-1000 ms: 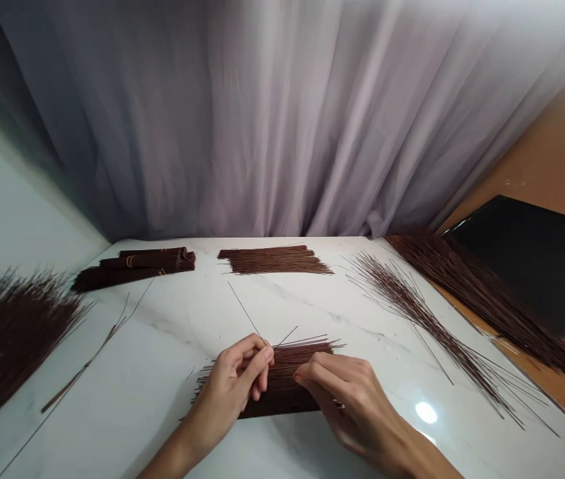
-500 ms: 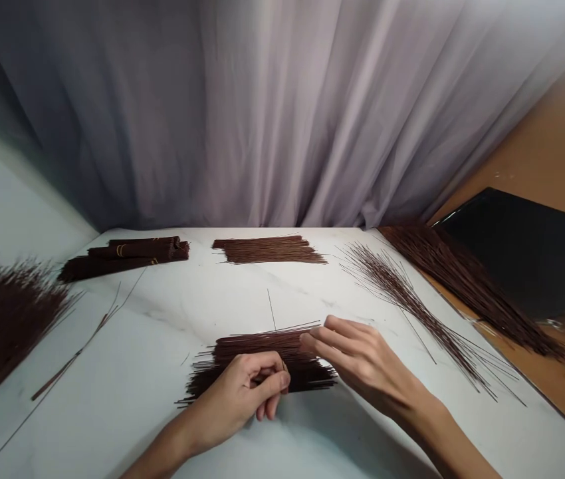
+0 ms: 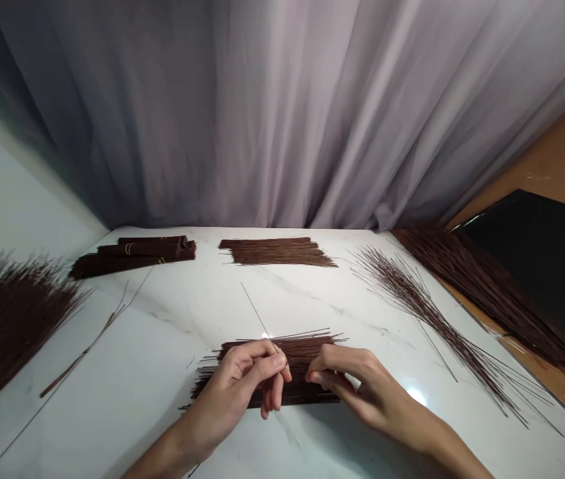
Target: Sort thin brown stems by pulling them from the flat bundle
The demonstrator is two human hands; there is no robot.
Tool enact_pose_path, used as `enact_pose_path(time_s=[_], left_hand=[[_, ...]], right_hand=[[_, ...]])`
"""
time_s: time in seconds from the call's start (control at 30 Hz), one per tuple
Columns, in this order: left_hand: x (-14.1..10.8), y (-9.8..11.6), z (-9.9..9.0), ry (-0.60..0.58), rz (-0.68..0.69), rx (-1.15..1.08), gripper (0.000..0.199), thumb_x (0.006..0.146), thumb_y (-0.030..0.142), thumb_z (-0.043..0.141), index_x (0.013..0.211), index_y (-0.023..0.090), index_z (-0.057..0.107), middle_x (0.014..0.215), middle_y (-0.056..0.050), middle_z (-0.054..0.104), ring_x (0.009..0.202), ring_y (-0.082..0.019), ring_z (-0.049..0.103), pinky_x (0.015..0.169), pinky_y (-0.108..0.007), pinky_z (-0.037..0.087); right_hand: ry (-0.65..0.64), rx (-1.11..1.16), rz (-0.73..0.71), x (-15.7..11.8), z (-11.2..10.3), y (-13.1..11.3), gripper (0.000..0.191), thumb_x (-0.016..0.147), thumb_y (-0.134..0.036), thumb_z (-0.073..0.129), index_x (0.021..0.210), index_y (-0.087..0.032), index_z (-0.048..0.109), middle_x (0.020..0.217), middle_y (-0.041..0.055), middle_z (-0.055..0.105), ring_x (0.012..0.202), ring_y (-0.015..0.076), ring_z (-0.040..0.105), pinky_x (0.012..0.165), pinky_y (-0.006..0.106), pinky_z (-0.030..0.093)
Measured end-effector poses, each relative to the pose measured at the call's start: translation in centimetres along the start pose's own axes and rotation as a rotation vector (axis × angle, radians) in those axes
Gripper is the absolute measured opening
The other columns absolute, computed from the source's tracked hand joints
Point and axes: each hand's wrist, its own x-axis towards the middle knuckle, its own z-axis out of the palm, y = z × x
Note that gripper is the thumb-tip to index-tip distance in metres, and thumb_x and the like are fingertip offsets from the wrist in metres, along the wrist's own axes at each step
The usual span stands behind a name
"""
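Note:
My left hand [image 3: 252, 372] is closed in a pinch on a thin dark stick [image 3: 254, 307], which slants up and to the left from the fingertips. Beneath both hands lies a pile of short dark-brown sticks [image 3: 302, 349], laid side by side with uneven ends. My right hand [image 3: 349, 379] hovers over the right part of this pile, thumb and fingers pressed together. Whatever its fingertips may hold is too small to make out. A short gap separates the two hands.
Behind stand another flat pile of sticks [image 3: 277, 252] and dark bundles with yellow bands [image 3: 135, 256]. A loose spray of long sticks [image 3: 427, 313] lies right, a thick bristly heap [image 3: 10, 326] left, and a few joined strands [image 3: 86, 352] beside it. A grey curtain [image 3: 262, 120] hangs behind the white table [image 3: 163, 332].
My right hand has come down and drawn its fingers together over the pile. The stick in my left hand now tilts further left. The whole view has shifted slightly.

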Motion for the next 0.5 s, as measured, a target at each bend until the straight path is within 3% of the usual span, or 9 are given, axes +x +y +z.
enact_pose_path(time_s=[0.13, 0.23, 0.37, 0.43, 0.5], left_hand=[[-0.5, -0.3, 0.5, -0.141, -0.065, 0.063, 0.03, 0.099, 0.039, 0.055, 0.08, 0.017, 0.063, 0.056, 0.003, 0.056, 0.052, -0.011, 0.046, 0.057, -0.022, 0.041], [-0.5, -0.9, 0.9, -0.231, -0.112, 0.19, 0.028, 0.097, 0.04, 0.057, 0.08, 0.018, 0.063, 0.058, 0.003, 0.058, 0.053, -0.011, 0.045, 0.055, -0.021, 0.038], [0.1, -1.8, 0.9, -0.092, -0.027, 0.32, 0.029, 0.099, 0.039, 0.056, 0.077, 0.019, 0.059, 0.06, 0.004, 0.055, 0.059, -0.012, 0.046, 0.058, -0.021, 0.037], [0.3, -1.9, 0.7, 0.007, 0.031, 0.305, 0.032, 0.101, 0.042, 0.053, 0.078, 0.019, 0.057, 0.061, 0.005, 0.052, 0.06, -0.012, 0.046, 0.059, -0.021, 0.038], [0.4, -1.8, 0.6, 0.089, 0.07, 0.253, 0.035, 0.102, 0.045, 0.05, 0.079, 0.019, 0.057, 0.061, 0.005, 0.051, 0.059, -0.012, 0.047, 0.058, -0.021, 0.039]], right_hand=[[-0.06, -0.013, 0.016, 0.8, -0.7, 0.7, 0.025, 0.106, -0.03, 0.048, 0.094, -0.021, 0.067, 0.086, 0.0021, 0.068, 0.078, 0.0138, 0.062, 0.072, 0.026, 0.05], [-0.048, -0.184, -0.061, 1.1, -1.7, 0.1, 0.025, 0.106, -0.023, 0.046, 0.094, -0.02, 0.068, 0.086, 0.0028, 0.07, 0.079, 0.0148, 0.061, 0.069, 0.026, 0.048], [0.119, -0.403, -0.171, 0.5, -1.8, -1.6, 0.031, 0.106, -0.015, 0.039, 0.093, -0.02, 0.066, 0.074, 0.002, 0.066, 0.066, 0.0143, 0.053, 0.058, 0.027, 0.039], [0.159, -0.284, -0.183, 0.0, -1.3, -1.8, 0.027, 0.105, -0.015, 0.041, 0.099, -0.021, 0.066, 0.076, 0.0018, 0.065, 0.065, 0.0134, 0.054, 0.06, 0.027, 0.041], [0.121, -0.118, -0.13, -0.3, -0.7, -1.5, 0.02, 0.106, -0.021, 0.045, 0.1, -0.021, 0.065, 0.079, 0.0019, 0.066, 0.068, 0.013, 0.056, 0.063, 0.026, 0.045]])
